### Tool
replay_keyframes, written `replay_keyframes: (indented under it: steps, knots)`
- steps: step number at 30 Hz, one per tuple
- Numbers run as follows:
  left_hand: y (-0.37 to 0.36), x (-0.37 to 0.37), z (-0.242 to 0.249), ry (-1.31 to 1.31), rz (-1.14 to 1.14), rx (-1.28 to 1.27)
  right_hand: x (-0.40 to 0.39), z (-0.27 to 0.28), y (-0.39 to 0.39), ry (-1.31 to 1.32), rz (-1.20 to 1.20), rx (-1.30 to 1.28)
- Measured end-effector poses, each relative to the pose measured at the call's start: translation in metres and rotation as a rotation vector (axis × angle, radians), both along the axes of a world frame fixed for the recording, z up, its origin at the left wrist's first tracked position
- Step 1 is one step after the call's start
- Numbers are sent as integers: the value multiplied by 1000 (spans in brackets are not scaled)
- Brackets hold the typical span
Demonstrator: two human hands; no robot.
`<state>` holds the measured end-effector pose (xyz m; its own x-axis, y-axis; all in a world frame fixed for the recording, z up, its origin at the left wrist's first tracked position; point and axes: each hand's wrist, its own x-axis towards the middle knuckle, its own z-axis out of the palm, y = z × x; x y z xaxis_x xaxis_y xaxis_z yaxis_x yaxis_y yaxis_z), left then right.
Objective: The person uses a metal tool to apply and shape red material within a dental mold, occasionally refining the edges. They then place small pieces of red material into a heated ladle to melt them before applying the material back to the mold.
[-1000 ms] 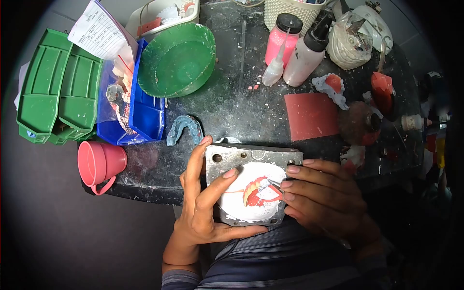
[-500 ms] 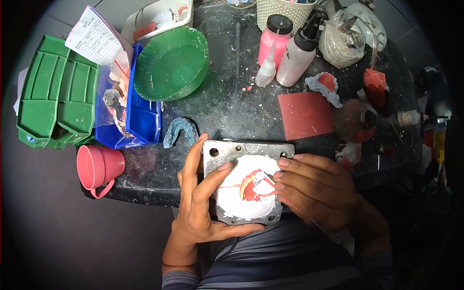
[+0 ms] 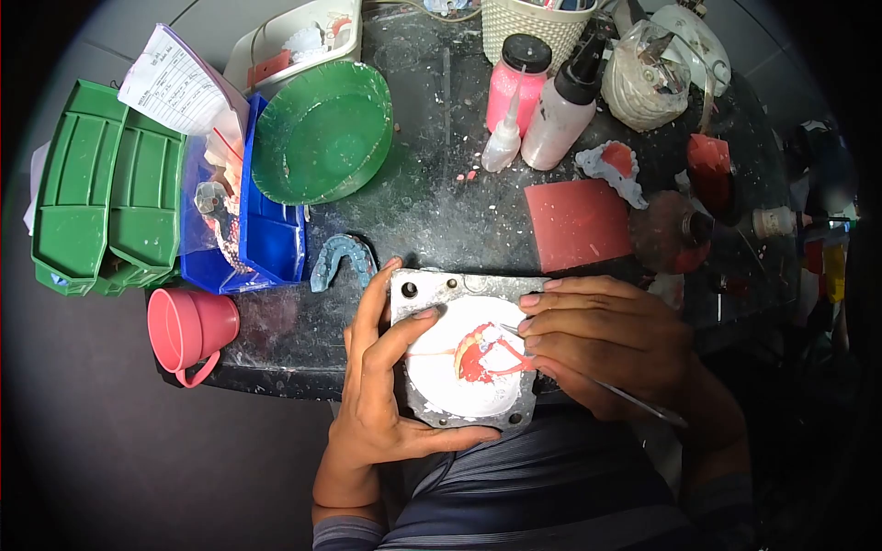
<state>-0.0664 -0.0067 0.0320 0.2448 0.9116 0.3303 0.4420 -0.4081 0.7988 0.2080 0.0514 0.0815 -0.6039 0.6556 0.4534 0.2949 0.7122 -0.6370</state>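
Note:
My left hand [image 3: 375,390] is wrapped around the left side of a square metal dental flask [image 3: 496,284], thumb and fingers on its edges and face. White plaster [image 3: 439,390] fills the flask's round middle. Set in the plaster is a red wax denture [image 3: 472,361] with a curved row of pale teeth. My right hand [image 3: 611,335] pinches a thin metal dental carver [image 3: 638,402]. Its tip reaches the plaster beside the teeth; whether it touches is too small to tell. The handle sticks out below the palm.
Behind the flask lie a blue-grey dental impression [image 3: 342,257] and a pink wax sheet [image 3: 577,225]. A green bowl [image 3: 322,138], blue bin [image 3: 276,248] and pink mug [image 3: 188,331] stand left. Bottles, including a pink jar [image 3: 514,92], stand at the back. A red-filled oil lamp [image 3: 675,234] is right.
My right hand has turned and shifted slightly, so the carver's handle now shows below it and its tip shows at the plaster. My left hand keeps its hold on the flask.

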Motion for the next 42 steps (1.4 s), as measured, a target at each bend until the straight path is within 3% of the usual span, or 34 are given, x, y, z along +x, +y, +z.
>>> replay_keyframes:
  steps: [22,25,28,32,37,42]
  knots:
    - [4,-2,2,25,-20,68,8,-4,10,-30,101,105]
    - [5,-3,4,61,-12,64,11,0,3,55,58,37]
    - [4,-8,16,146,18,69,9,11,-7,138,-160,-83]
    - [5,-40,17,162,-22,109,25,14,-11,152,-114,17]
    - [-2,-30,24,159,-60,57,33,23,-23,76,-145,-192]
    - [-2,-5,33,267,54,180,32,35,-33,130,-92,-442]
